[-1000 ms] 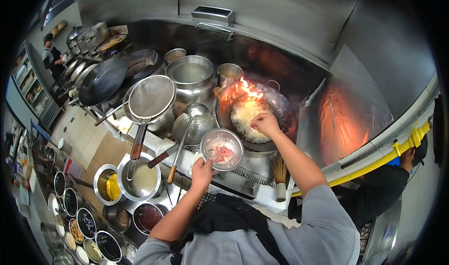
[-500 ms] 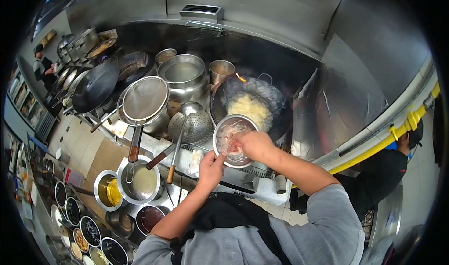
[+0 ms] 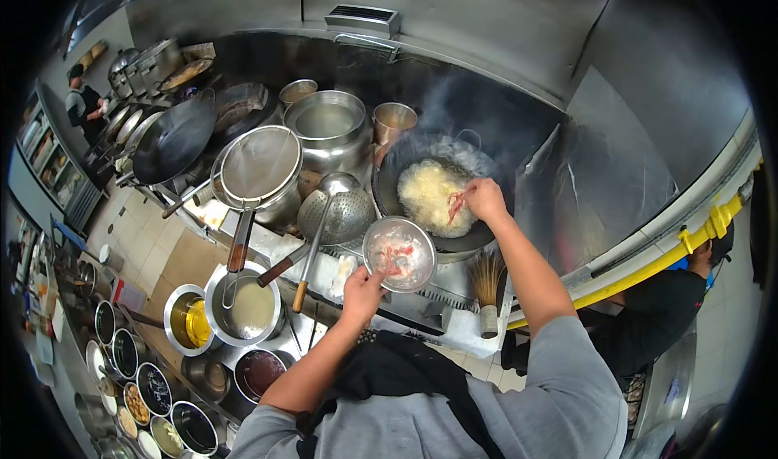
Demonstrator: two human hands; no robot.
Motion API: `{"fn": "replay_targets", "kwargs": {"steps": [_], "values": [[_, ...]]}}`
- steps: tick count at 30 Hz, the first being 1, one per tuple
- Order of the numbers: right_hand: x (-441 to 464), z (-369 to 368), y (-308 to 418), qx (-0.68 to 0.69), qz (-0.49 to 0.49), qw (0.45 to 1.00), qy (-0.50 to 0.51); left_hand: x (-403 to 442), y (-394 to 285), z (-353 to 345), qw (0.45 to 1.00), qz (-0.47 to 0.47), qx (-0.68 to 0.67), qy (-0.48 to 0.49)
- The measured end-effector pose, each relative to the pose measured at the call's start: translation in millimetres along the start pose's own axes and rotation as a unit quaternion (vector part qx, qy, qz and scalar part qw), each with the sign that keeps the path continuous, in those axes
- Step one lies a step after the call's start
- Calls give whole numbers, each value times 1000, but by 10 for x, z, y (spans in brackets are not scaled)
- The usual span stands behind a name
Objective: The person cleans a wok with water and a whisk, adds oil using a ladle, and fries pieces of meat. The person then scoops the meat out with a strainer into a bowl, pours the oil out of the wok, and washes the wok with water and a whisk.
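Red meat (image 3: 455,209) in right hand (image 3: 485,199), now out of bowl (image 3: 421,252), over wok (image 3: 390,185)

We find ourselves in a commercial kitchen, judging by the steaming wok (image 3: 481,238) before us, the big stockpot (image 3: 334,157), wire strainer (image 3: 261,164) and perforated skimmer (image 3: 350,222), the metal wall (image 3: 486,29), and the aproned co-worker (image 3: 91,112) standing in the background.

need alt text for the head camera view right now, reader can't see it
The right hand holds reddish meat strips over pale froth in a wok; the left hand holds a metal bowl with more inside. A brush lies right of the bowl, a skimmer left.
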State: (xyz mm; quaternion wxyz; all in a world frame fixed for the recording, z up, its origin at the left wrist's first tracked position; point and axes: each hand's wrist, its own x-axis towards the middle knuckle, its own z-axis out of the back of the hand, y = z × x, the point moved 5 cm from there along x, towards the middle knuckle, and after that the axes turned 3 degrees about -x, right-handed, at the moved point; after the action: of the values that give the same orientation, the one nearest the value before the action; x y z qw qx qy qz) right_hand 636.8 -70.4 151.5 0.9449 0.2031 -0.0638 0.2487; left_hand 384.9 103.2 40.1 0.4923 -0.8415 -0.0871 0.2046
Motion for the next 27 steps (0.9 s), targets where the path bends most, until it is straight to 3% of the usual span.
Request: {"fn": "replay_targets", "kwargs": {"steps": [2, 3, 5, 8, 9, 12, 17, 19, 20, 21, 23, 24, 25, 27], "values": [[73, 2, -111, 59, 37, 975, -210, -49, -94, -14, 1000, 17, 1, -11], [63, 40, -15, 61, 40, 975, -208, -24, -98, 3, 1000, 15, 0, -15], [-139, 132, 316, 85, 21, 990, -107, 17, -14, 27, 1000, -1, 12, -7], [-548, -188, 752, 1, 133, 979, 152, 77, 42, -32, 999, -20, 37, 4], [-703, -283, 865, -44, 146, 976, 154, 62, -16, -108, 998, -37, 50, 14], [-962, -401, 1077, 18, 178, 976, 127, -60, -231, -360, 990, -116, 79, 36], [-980, -192, 1060, -3, 196, 979, 47, 9, -253, -299, 993, -71, 85, 39], [-794, 60, 916, 86, 113, 990, 5, -11, -263, -256, 995, -55, 74, 29], [-726, 84, 889, 129, 81, 985, 84, -4, -271, -255, 997, -41, 55, 21], [-731, 52, 887, 129, 81, 985, 84, 2, -268, -267, 999, -27, 37, 16], [-836, -136, 1021, 88, 201, 966, 137, -10, -258, -319, 999, -25, -5, 33], [-983, -227, 1119, 84, 229, 963, 118, -20, -256, -339, 997, -23, -45, 49], [-1049, -319, 1209, 2, 269, 954, 133, -6, -225, -313, 998, -25, -44, 46], [-980, -408, 1203, -36, 235, 967, 92, 16, -162, -254, 999, -20, 38, 24]]}}
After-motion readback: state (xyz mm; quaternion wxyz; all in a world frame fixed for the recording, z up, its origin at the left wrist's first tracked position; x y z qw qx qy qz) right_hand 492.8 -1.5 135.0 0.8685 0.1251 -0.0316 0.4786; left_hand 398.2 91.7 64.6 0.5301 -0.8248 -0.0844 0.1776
